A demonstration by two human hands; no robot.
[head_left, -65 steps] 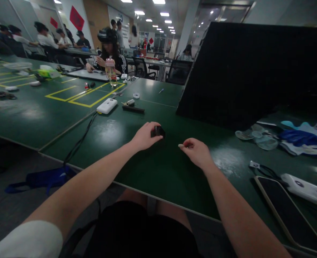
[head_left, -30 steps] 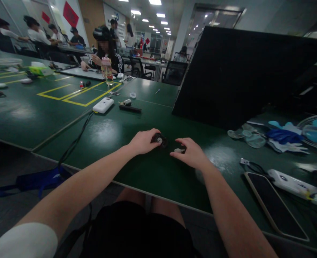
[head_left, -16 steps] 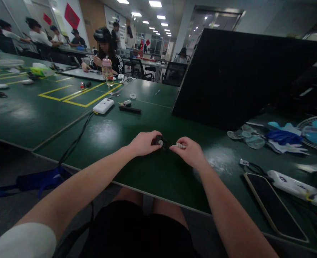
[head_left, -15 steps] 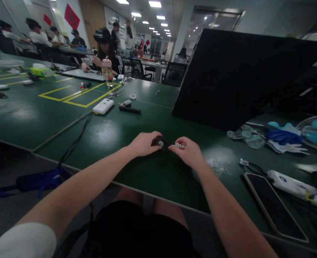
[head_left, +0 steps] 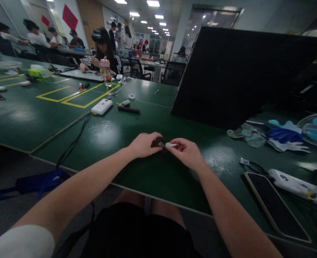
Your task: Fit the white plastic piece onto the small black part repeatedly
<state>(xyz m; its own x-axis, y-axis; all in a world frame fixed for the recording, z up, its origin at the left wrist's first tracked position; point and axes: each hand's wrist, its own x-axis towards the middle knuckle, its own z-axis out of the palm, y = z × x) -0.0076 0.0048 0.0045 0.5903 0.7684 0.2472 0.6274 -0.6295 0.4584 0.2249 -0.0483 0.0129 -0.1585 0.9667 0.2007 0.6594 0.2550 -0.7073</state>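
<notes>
My left hand [head_left: 145,144] is closed around a small dark round part [head_left: 161,142] with a pale ring at its centre. Between the fingertips of my right hand [head_left: 186,152] is a small white piece [head_left: 171,145], its tip pointing at the dark part and very close to it. Whether the two parts touch, I cannot tell. Both hands are just above the green table [head_left: 142,175], near its front edge. Exactly what kind of parts these are is too small to make out.
A black panel [head_left: 228,79] stands at the right. Before it lie a clear fan blade [head_left: 251,138], blue-and-white gloves [head_left: 284,136] and a phone [head_left: 276,208]. A white power bank [head_left: 102,106], a black bar [head_left: 128,109] and a bottle [head_left: 106,74] stand farther off; a person [head_left: 102,53] sits opposite.
The white piece in my right hand has turned and come closer to the dark part. My left hand keeps its grip, almost still.
</notes>
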